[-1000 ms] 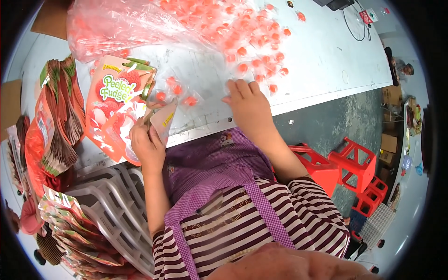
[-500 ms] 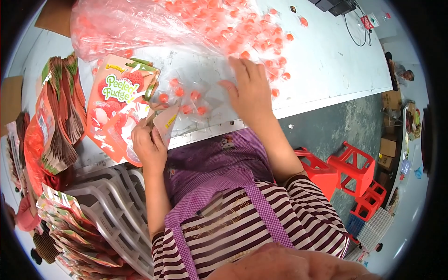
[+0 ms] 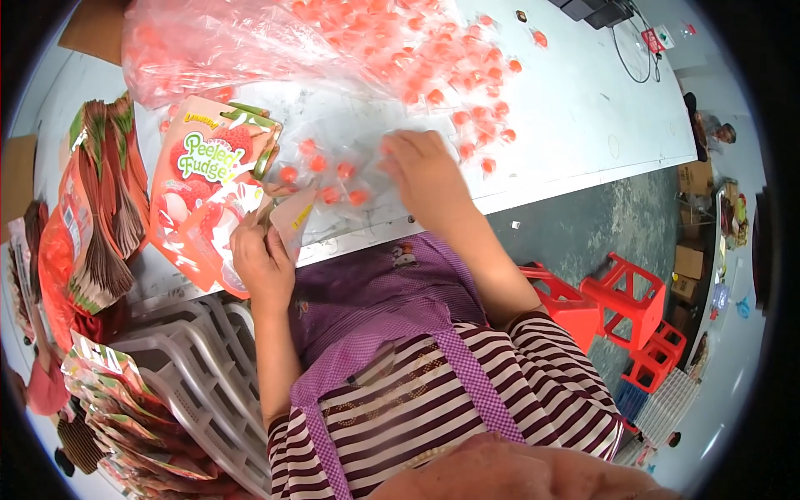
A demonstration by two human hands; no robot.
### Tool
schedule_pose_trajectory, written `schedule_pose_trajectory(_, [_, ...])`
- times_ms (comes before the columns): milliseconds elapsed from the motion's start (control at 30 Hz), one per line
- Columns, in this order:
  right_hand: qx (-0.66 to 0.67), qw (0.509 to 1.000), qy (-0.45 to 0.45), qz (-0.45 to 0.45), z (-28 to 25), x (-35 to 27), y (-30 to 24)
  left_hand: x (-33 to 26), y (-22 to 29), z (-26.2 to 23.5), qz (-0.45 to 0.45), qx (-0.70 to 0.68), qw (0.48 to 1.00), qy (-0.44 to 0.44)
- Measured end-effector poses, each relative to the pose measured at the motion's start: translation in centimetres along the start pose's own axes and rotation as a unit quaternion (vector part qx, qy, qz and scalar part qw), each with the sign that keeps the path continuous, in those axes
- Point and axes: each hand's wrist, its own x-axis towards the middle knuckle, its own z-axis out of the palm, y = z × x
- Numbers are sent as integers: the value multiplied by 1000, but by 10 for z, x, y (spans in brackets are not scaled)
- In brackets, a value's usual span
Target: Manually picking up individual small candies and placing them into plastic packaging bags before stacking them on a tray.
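Note:
My left hand [image 3: 262, 250] is closed on the edge of a printed candy pouch [image 3: 290, 218] at the table's front edge, its mouth facing the loose candies. Under and beside it lies a larger-looking flat stack of pink pouches with fruit pictures [image 3: 204, 171]. Several red, clear-wrapped candies [image 3: 329, 194] lie in a small group just right of the held pouch. My right hand [image 3: 429, 179] is low over the table to the right of that group, fingers pointing left; they are smeared by motion, and whether anything is in them cannot be made out.
A big clear plastic bag [image 3: 225, 50] lies at the back, with a heap of wrapped candies [image 3: 408, 54] spilling from it. Bundled pouches [image 3: 104, 192] stand at the left. Stacked grey crates [image 3: 196, 350] and more pouches [image 3: 133, 408] sit below left. Red stools [image 3: 625, 300] are at right.
My right hand has moved left and nearer to me, from the heap's edge toward the small candy group. My left hand keeps its hold on the pouch.

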Motion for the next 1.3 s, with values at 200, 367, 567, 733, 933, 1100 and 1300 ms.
schedule_pose_trajectory(200, [6,996,65,-60,-9,20,-1,-3,-2,-1,-9,-6,1000,-3])
schedule_pose_trajectory(367, [-214,975,24,57,-17,32,34,-2,-1,-1,-11,-15,1000,-9])
schedule_pose_trajectory(567, [-183,983,11,17,-9,27,37,-1,0,-1,-9,-13,1000,-6])
schedule_pose_trajectory(733, [-159,987,-32,-4,-20,14,18,0,-2,-1,2,-5,1000,7])
schedule_pose_trajectory(933, [-191,980,-49,-25,-8,3,1,-2,0,-1,-13,-12,1000,-7])
schedule_pose_trajectory(1100, [-107,993,49,-18,-7,21,15,-1,1,-1,-11,-7,1000,-2])
schedule_pose_trajectory(1300, [-138,990,-29,5,-10,35,33,-2,1,-1,-22,-9,1000,-12])
